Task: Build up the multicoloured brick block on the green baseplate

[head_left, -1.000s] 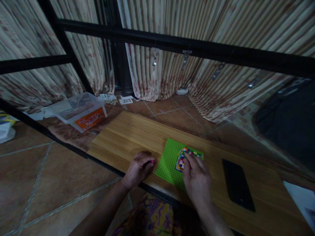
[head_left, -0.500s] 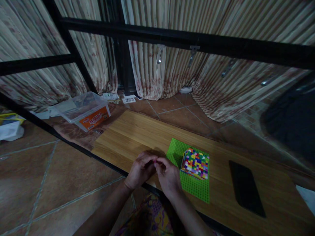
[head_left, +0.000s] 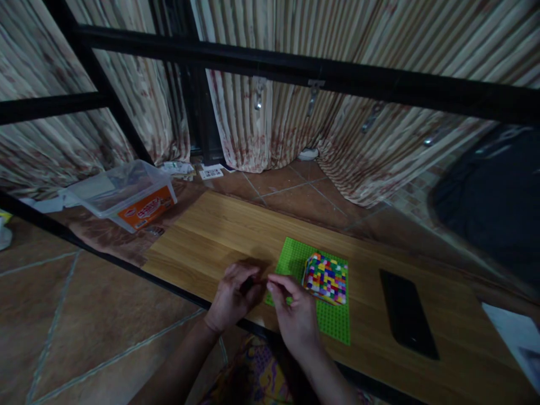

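Over the near edge of the wooden tabletop, my left hand (head_left: 234, 295) has its fingers curled inward. The thumb and index finger are a little apart, and the curled fingers hide whatever is in the palm. Close on its right, my right hand (head_left: 295, 315) pinches thumb and index fingertip together; anything between them is too small to make out. Beyond my right hand lies a green studded baseplate (head_left: 335, 326). A low block of small multicoloured toy bricks (head_left: 327, 278) sits on it. The hands are apart from each other, and neither visibly touches the block.
A dark flat phone-like slab (head_left: 409, 315) lies on the wooden tabletop (head_left: 219, 225), right of the baseplate. Past the left end stands a clear plastic tub (head_left: 130, 194) with an orange label. A black metal bar (head_left: 270, 59) crosses before striped curtains (head_left: 287, 124).
My hands have separated slightly, having met at the fingertips around a tiny pink piece. That piece no longer shows clearly. The whole view has shifted a little, moving the scenery left.
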`<state>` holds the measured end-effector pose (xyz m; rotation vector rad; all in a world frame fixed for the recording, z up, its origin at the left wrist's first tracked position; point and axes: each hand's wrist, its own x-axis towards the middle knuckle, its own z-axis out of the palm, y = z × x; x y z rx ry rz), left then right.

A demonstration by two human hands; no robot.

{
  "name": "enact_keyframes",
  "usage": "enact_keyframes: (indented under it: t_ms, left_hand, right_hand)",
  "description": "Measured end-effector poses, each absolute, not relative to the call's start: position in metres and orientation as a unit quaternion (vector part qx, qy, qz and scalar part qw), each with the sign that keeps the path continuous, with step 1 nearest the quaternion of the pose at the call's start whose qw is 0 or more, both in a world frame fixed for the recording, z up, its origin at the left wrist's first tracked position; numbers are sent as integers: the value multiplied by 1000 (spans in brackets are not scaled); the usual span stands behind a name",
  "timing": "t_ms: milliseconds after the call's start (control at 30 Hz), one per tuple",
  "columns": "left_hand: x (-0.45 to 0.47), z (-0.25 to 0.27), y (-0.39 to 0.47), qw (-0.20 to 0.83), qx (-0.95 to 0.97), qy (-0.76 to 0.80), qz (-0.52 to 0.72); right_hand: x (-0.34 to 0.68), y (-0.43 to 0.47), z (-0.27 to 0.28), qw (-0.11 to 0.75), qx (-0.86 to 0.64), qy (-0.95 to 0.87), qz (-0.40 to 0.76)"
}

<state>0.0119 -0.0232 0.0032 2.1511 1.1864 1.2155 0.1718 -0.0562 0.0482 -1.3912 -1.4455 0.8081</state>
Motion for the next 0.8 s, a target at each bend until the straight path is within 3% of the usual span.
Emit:
enact_keyframes:
  t_ms: [167,500,800]
  left_hand:
    - [13,3,-21,177,780,443,404]
    - [17,3,-17,147,784,452,398]
    - [18,3,-16,143,796,440,391]
  right_hand:
    - [225,-58,61,494,-625,-553,243]
    - [280,-31,49,430,-656,-619,41]
    - [282,-19,32,439,-657,-611,37]
